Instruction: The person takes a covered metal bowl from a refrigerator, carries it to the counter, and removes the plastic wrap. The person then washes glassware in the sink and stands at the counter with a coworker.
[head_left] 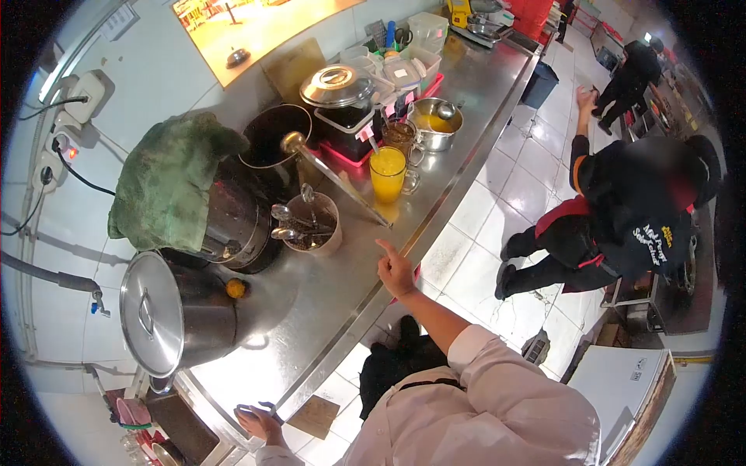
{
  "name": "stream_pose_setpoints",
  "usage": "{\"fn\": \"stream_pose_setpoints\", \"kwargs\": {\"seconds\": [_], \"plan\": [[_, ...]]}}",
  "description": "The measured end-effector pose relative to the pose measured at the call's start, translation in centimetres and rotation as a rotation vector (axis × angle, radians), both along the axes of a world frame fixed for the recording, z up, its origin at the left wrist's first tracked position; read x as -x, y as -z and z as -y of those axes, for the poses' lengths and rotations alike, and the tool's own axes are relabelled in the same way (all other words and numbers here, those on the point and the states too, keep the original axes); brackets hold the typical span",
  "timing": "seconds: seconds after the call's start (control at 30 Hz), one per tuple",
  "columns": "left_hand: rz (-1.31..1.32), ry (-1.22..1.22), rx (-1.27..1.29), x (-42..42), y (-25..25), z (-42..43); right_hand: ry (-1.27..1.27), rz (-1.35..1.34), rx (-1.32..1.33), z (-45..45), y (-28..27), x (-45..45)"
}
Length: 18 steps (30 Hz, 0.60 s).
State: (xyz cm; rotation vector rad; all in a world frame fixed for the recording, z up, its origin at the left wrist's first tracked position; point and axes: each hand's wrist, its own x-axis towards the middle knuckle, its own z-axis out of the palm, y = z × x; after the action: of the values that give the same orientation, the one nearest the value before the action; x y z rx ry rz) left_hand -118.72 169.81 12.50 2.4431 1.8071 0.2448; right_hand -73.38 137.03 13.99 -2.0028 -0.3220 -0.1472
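My right hand (396, 269) is over the counter's front edge, its index finger stretched out and nothing visible in it. Just beyond its fingertip is the handle end of a long metal ladle (339, 180), which slants back towards a dark open pot (276, 132). My left hand (260, 426) rests at the counter's near corner, fingers apart, with dark shapes beside them that look like shadows. Between the hands and the wall stand a container of metal utensils (312, 227), a glass mug of yellow drink (387, 175) and a lidded steel pot (155, 314).
A green cloth (167, 182) covers a dark vessel. Behind the mug are a pot of yellow liquid (437, 124), a brown-filled mug (399, 136) and plastic tubs (402, 74). One person (614, 217) stands across the aisle, another (633, 78) farther off. A white freezer (618, 388) is right.
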Motion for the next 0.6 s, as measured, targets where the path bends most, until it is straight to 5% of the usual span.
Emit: {"fn": "stream_pose_setpoints", "kwargs": {"seconds": [0.1,0.47,0.6], "plan": [[-0.005,-0.013,0.010,-0.4,-0.4,0.2,-0.007,0.089,-0.157,-0.2,0.7,-0.2],[0.003,0.010,0.014,-0.5,-1.8,0.7,-0.032,0.235,-0.091,-0.3,1.3,-0.6],[0.338,0.117,0.228,1.3,0.5,-1.1,-0.051,0.314,-0.067,-0.8,3.3,-1.1]]}}
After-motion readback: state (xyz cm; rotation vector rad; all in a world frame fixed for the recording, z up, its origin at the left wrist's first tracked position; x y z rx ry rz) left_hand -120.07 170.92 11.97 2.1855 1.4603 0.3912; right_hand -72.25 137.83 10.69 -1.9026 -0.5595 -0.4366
